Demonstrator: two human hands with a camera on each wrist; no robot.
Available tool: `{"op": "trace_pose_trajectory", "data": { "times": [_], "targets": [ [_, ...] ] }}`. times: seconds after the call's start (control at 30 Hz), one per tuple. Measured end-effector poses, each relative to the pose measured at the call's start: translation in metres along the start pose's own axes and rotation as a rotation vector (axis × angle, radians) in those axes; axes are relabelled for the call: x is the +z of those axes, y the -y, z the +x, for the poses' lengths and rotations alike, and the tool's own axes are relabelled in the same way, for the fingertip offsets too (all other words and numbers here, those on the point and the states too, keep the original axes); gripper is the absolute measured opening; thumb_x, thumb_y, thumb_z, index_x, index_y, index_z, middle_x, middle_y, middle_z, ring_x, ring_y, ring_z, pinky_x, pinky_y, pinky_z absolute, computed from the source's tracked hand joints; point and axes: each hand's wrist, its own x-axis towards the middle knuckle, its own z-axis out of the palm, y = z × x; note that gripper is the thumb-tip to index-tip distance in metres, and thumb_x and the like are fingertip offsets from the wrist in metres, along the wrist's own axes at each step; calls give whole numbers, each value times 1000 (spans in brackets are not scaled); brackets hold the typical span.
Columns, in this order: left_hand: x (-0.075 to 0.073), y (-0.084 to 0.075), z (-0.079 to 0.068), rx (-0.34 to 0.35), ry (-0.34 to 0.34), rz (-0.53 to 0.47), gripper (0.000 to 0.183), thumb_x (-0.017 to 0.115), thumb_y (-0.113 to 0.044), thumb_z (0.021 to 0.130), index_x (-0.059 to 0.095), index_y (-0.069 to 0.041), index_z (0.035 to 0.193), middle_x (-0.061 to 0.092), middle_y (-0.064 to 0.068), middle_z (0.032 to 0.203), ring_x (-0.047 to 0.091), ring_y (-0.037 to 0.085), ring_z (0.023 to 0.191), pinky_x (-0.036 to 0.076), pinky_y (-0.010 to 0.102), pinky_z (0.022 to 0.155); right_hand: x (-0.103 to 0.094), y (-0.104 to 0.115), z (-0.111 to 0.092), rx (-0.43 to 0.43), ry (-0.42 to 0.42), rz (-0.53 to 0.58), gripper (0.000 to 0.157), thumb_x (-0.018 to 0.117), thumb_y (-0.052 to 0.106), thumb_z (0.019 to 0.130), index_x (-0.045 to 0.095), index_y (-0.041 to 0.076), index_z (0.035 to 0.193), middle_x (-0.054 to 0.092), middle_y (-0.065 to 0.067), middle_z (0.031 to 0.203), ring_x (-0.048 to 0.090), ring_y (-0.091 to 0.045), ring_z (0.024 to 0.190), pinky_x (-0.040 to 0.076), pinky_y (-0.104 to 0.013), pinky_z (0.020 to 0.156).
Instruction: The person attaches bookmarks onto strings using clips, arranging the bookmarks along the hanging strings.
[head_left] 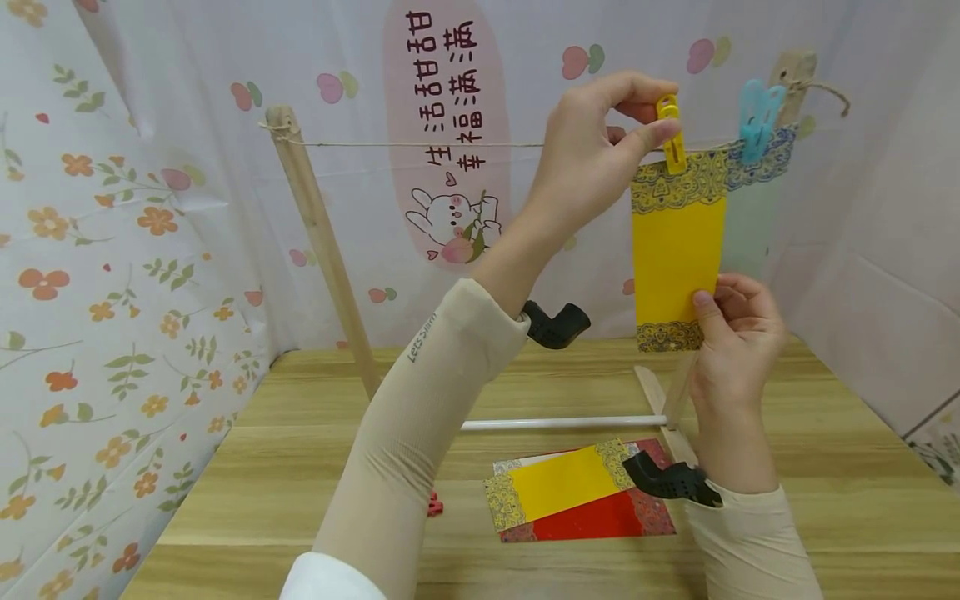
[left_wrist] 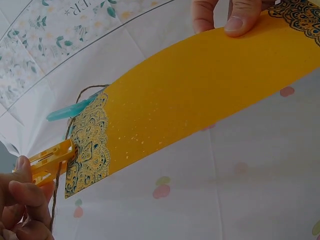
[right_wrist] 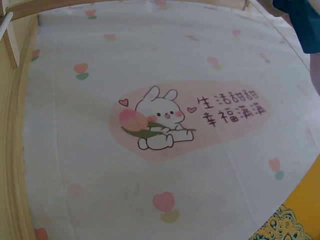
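My left hand (head_left: 588, 142) is raised to the string and pinches a yellow clothespin (head_left: 672, 142) between thumb and fingers. The clothespin's tip sits over the patterned top edge of a yellow paper card (head_left: 678, 250), at the string. Lower down, my right hand (head_left: 738, 342) pinches the card's right edge between thumb and fingers. The left wrist view shows the card (left_wrist: 200, 95) bowed slightly, with the clothespin (left_wrist: 52, 160) at its patterned end. Only a corner of the card (right_wrist: 305, 200) appears in the right wrist view.
A light blue clothespin (head_left: 759, 121) holds a pale card (head_left: 753, 217) on the string (head_left: 420, 144), partly behind the yellow one. Wooden posts (head_left: 318, 233) carry the string. On the table lie another yellow card (head_left: 562, 483), a red card (head_left: 592, 518) and a red clothespin (head_left: 435, 505).
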Motion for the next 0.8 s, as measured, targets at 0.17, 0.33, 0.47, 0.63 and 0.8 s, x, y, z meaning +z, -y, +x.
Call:
{"op": "trace_pose_trajectory", "data": {
  "times": [0.17,0.33,0.47,0.63,0.8],
  "targets": [
    [1,0,0,-7,3,2,28,70,-13,91,70,-6,118,67,3,103,55,5,90,48,16,70,-1,-1,0,-19,2,11,14,73,-15,77,69,-8,89,70,-11,76,62,-18,70,54,-23,65],
    [2,1,-1,-12,14,10,27,69,-12,92,70,-7,118,67,2,102,54,6,86,46,16,68,0,-1,1,-22,-8,5,14,73,-16,78,69,-9,89,69,-11,75,62,-18,68,54,-22,64],
    [3,2,-1,-15,16,18,27,69,-12,92,70,-7,119,66,2,102,53,6,86,46,16,69,2,0,1,-4,-23,-16,15,73,-16,78,70,-9,90,70,-11,75,61,-18,67,54,-22,62],
    [4,3,-1,-17,20,18,27,69,-12,92,70,-7,119,66,2,102,53,6,87,47,16,69,3,1,-2,29,-49,-68,16,73,-15,78,71,-7,91,70,-9,73,62,-17,67,54,-21,64],
    [5,3,0,-20,25,38,28,69,-12,92,70,-7,119,67,2,102,54,6,87,48,15,71,4,-1,-5,36,-60,-84,16,75,-13,77,71,-7,92,70,-8,74,63,-16,68,54,-21,64]
  ]
}}
